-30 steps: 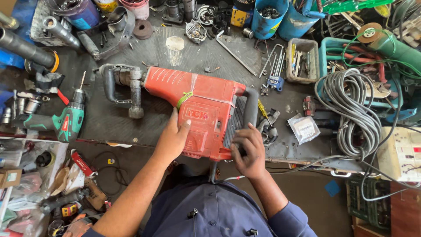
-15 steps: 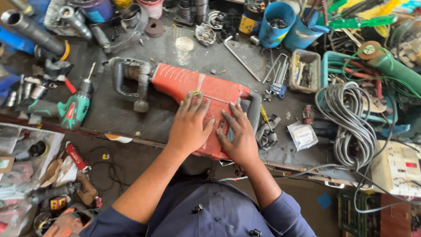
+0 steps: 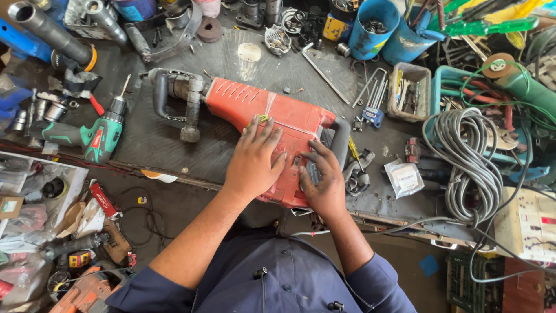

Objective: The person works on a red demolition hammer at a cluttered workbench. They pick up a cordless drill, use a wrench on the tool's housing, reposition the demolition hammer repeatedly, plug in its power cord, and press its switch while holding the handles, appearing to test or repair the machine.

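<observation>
**Both hands on the red hammer drill**

We have the red hammer drill (image 3: pixel 272 124) lying on its side across the dark worktop (image 3: pixel 145 139), its black front end and side handle pointing to our left and its rear grip to our right. Our left hand (image 3: pixel 253 162) lies flat on the rear half of the red casing, fingers spread and pressing down, closed on nothing. Our right hand (image 3: pixel 324 177) sits just beside it, at the back of the casing near the black grip, fingers curled against the housing; whether they pinch a small part or only press on it, we cannot tell.

We judge the step in hand to be work on the rear housing, with one hand steadying the body while the other feels along the cover at the grip end. The next move, as we read it, calls for a firm hold from the left hand so the heavy body does not roll, and a careful fingertip grip from the right.

Around us: a green drill (image 3: pixel 95 136) well to the left, a coil of grey cable (image 3: pixel 466 156) to the right, a small clear packet (image 3: pixel 405 178) near our right hand, and a blue can (image 3: pixel 370 26) at the far edge.
</observation>
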The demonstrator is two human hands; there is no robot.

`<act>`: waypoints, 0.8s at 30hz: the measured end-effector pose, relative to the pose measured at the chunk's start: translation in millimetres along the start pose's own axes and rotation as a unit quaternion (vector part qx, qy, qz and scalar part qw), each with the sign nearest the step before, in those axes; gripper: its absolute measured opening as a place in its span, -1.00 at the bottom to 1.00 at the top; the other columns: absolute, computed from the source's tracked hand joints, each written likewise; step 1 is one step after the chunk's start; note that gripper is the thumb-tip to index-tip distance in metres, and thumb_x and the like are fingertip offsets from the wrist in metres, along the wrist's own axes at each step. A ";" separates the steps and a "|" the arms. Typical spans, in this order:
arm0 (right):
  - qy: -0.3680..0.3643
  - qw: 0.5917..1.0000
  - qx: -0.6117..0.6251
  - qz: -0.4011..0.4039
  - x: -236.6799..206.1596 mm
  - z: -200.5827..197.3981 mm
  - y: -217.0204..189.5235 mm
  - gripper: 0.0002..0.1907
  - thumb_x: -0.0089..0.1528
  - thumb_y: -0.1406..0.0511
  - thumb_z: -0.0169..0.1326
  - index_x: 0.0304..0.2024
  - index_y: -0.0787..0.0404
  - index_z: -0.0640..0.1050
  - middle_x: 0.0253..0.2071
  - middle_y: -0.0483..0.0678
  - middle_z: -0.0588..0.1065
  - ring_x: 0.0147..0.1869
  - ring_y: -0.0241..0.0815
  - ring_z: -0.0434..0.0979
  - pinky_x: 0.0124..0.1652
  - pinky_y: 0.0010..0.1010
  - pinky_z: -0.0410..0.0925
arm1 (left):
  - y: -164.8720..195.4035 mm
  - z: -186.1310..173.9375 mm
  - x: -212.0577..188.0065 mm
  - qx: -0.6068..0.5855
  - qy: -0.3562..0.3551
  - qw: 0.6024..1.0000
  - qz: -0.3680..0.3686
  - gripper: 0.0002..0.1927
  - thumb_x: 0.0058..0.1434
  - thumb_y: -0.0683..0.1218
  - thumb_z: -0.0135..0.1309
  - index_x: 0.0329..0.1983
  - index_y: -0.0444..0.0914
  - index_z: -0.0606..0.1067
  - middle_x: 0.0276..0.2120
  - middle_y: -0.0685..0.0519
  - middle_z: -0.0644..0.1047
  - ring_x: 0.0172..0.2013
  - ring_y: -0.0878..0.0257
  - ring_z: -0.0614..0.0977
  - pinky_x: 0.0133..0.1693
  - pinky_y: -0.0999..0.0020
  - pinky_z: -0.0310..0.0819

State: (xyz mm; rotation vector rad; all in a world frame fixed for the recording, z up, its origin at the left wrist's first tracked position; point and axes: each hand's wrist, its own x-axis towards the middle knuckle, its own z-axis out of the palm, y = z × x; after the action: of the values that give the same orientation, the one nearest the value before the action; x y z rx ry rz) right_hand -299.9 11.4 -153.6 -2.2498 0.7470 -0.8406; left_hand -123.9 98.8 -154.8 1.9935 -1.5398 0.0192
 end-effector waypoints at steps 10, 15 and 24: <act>0.124 0.982 0.141 0.035 -10.7 0.4 24.4 -0.74 0.16 0.56 -0.04 -0.11 0.29 0.50 0.09 0.06 0.44 0.20 -0.08 0.45 0.20 -0.34 0.31 | 15.9 -19.1 -16.9 -0.060 0.035 0.995 0.075 -0.61 0.41 0.19 -0.07 0.03 -0.11 0.59 0.35 -0.08 0.38 0.40 -0.12 0.27 0.42 -0.30 -0.22; 0.132 0.978 0.159 0.031 -13.4 0.4 29.7 -0.75 0.18 0.56 -0.06 -0.11 0.29 0.48 0.07 0.05 0.44 0.18 -0.11 0.45 0.18 -0.36 0.32 | 27.4 -19.6 -13.1 -0.047 0.020 0.995 0.089 -0.50 0.43 0.30 -0.19 0.01 -0.09 0.58 0.41 -0.07 0.31 0.43 -0.12 0.24 0.43 -0.37 -0.28; 0.132 0.981 0.143 0.021 -12.4 -2.4 27.0 -0.72 0.15 0.57 -0.07 -0.12 0.29 0.49 0.03 0.04 0.46 0.14 -0.10 0.47 0.17 -0.35 0.32 | 27.7 -20.2 -3.3 0.003 -0.027 0.994 0.107 -0.48 0.33 0.35 -0.13 -0.03 -0.07 0.59 0.42 -0.13 0.28 0.46 -0.16 0.16 0.36 -0.49 -0.28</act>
State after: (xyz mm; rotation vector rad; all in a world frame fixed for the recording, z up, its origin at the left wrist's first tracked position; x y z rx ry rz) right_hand -317.2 1.4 -175.7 -1.8854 0.7365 -1.1614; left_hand -142.4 107.4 -127.0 1.8386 -1.7847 0.0578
